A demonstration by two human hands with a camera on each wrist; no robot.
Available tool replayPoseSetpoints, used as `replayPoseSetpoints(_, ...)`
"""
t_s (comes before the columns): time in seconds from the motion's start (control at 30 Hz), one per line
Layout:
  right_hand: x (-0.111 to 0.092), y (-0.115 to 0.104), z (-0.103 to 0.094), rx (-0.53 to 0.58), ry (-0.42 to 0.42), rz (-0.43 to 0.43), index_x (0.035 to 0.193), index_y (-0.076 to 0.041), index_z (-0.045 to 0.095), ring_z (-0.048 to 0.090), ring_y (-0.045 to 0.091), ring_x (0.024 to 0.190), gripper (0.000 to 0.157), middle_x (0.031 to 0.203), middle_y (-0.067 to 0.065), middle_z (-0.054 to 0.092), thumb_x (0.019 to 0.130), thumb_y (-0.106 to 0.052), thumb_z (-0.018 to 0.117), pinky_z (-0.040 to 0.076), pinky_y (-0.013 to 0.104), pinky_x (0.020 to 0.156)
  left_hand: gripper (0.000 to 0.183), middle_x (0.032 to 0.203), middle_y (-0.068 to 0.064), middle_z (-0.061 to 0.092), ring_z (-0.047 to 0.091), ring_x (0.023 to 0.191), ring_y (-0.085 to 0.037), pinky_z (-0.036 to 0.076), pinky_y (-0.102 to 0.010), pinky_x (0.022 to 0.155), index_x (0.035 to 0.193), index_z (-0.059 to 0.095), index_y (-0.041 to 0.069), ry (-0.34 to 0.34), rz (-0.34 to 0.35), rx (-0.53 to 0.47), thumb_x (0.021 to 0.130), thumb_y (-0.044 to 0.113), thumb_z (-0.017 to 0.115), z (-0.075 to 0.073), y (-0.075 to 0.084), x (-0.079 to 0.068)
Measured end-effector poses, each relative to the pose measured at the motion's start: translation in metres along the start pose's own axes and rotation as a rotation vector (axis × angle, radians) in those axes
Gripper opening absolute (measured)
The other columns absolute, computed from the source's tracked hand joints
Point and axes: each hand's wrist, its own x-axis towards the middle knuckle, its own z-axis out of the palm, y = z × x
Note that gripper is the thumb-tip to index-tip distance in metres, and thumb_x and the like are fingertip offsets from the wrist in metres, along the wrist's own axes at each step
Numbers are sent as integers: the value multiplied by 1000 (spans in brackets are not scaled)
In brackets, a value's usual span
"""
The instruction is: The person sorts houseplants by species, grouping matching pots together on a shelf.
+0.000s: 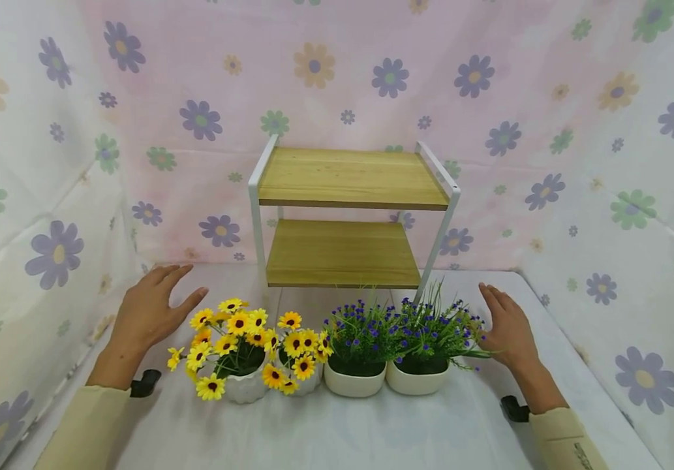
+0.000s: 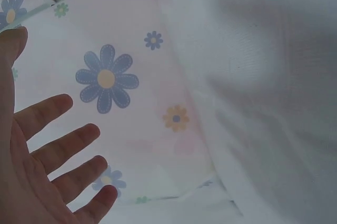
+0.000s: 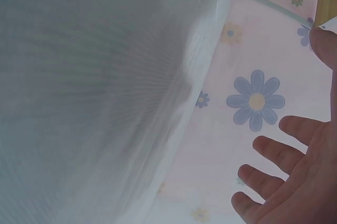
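Observation:
Four is avoided here: several potted flowers stand in a row before a two-tier shelf (image 1: pixel 353 177) with wooden boards and a white frame. At the left are a larger yellow-flower pot (image 1: pixel 246 385) and a smaller yellow-flower pot (image 1: pixel 307 380), both white. Two cream pots with purple flowers and grass, the inner one (image 1: pixel 355 384) and the outer one (image 1: pixel 417 382), stand to the right. My left hand (image 1: pixel 150 312) is left of the yellow flowers, fingers spread, holding nothing. Beside the purple flowers on the right, my right hand (image 1: pixel 508 329) is also empty, its fingers extended.
A white cloth (image 1: pixel 348 434) covers the table. Flower-patterned curtains (image 1: pixel 345 78) enclose the back and both sides. Dark wrist-camera mounts, the left one (image 1: pixel 145 383) and the right one (image 1: pixel 514 408), sit at the sleeves.

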Motion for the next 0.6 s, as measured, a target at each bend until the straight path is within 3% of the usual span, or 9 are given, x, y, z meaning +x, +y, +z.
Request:
replayPoseSetpoints(0.23,-3,1,2,26,17,6,159,4,40,44,58,137,97,155,33,44,68,8,74,38,73,109,66,146,-28,58,53,131,-52,41,-74,104,149,59,6,-35,2,-36,102,53,66,-2,3,0)
replayPoseSetpoints(0.6,-5,-8,-7,71,37,-38,152,3,49,51,57,131,94,149,31,52,61,10,72,43,73,103,53,141,-25,63,56,129,-51,43,-73,102,143,63,4,-10,62,-148,104,40,68,-20,13,1)
